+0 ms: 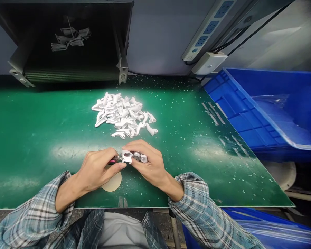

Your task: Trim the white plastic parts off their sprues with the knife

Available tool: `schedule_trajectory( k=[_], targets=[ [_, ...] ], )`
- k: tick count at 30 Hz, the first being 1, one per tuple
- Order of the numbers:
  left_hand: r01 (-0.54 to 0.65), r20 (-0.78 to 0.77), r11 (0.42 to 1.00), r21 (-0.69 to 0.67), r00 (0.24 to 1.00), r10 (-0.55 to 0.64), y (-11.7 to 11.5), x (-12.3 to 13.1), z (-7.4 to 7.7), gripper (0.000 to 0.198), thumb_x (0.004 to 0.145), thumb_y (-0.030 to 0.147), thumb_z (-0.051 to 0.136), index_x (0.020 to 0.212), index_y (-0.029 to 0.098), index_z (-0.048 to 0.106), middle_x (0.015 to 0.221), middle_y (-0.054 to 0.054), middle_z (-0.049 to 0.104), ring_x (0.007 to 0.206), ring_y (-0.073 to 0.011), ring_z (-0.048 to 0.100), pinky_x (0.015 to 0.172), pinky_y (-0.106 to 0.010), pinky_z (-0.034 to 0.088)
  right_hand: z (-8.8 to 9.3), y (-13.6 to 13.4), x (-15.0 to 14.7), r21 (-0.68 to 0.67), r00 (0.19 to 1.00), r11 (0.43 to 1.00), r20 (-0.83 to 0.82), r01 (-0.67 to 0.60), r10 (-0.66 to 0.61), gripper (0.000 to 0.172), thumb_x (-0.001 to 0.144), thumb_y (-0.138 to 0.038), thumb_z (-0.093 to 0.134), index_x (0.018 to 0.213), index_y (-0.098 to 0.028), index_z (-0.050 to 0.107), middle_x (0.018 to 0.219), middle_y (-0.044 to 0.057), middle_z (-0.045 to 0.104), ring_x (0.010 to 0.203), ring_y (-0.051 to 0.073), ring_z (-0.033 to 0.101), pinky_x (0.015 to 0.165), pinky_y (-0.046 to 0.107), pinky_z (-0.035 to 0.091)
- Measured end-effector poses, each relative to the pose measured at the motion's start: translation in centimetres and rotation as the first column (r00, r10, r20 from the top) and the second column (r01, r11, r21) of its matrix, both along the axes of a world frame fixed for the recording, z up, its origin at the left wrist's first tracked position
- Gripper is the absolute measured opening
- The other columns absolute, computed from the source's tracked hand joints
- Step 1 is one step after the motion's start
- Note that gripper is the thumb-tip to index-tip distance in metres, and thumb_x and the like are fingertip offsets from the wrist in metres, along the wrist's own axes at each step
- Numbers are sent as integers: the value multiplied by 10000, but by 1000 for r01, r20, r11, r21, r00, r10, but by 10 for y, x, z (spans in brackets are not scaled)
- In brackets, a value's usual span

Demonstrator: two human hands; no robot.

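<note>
Close to the table's front edge, my left hand (97,169) is closed around a small tool with a pink handle (113,160). Most of that tool is hidden by the fingers, so its exact kind is unclear. My right hand (151,164) grips white plastic parts; one white plastic part (126,155) sits at the fingertips, against the left hand's tool and thumb. Two more white pieces (143,158) show between the right fingers. Beyond both hands lies a pile of curved white plastic parts (121,114). A round beige disc (112,182) is partly under my left hand.
The green tabletop (54,121) carries scattered white specks. A dark conveyor (72,74) at the back left bears a cluster of white molded parts (72,39). To the right stands a blue bin (248,107). A power strip (209,29) is fixed on the wall.
</note>
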State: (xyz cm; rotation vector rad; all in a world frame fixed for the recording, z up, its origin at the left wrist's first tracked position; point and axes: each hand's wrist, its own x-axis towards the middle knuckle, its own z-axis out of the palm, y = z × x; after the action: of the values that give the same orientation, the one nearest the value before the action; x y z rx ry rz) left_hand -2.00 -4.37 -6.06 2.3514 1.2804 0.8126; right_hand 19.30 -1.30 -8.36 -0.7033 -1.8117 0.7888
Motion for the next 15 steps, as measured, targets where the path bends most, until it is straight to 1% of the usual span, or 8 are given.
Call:
schedule_trajectory(
  k=[5, 10, 12, 15],
  targets=[
    [5, 6, 999, -43, 1000, -5, 0, 0, 1, 357, 1076, 444, 463, 822, 197, 506, 641, 66, 468, 549, -94, 370, 538, -224, 323, 2, 0, -1, 12, 1000, 1000, -9, 3, -3, 296, 916, -58, 696, 1151, -235, 725, 1060, 67, 761, 941, 186, 731, 830, 319, 603],
    [18, 0, 996, -85, 1000, -18, 0, -1, 0, 361, 1079, 407, 465, 782, 203, 447, 628, 71, 424, 550, -93, 342, 533, -231, 293, 2, 0, 1, 15, 1000, 1000, 14, 22, -22, 324, 896, -29, 692, 1148, -230, 723, 1049, 63, 763, 931, 183, 731, 816, 313, 601],
    [43, 11, 994, -98, 999, -42, 0, -1, 1, 369, 1086, 379, 450, 762, 204, 423, 619, 75, 396, 538, -88, 327, 524, -233, 280, 2, -1, 1, 12, 999, 1000, 23, 27, -27, 307, 899, -41, 700, 1143, -226, 725, 1042, 62, 766, 920, 180, 730, 808, 309, 599],
    [81, 33, 992, -96, 996, -78, 1, -1, 3, 395, 1093, 350, 430, 727, 202, 399, 600, 76, 357, 519, -83, 309, 508, -238, 266, 3, -1, 1, 2, 999, 1000, 34, 23, -23, 237, 923, -104, 719, 1129, -222, 725, 1016, 61, 772, 881, 178, 730, 780, 304, 598]
  ],
)
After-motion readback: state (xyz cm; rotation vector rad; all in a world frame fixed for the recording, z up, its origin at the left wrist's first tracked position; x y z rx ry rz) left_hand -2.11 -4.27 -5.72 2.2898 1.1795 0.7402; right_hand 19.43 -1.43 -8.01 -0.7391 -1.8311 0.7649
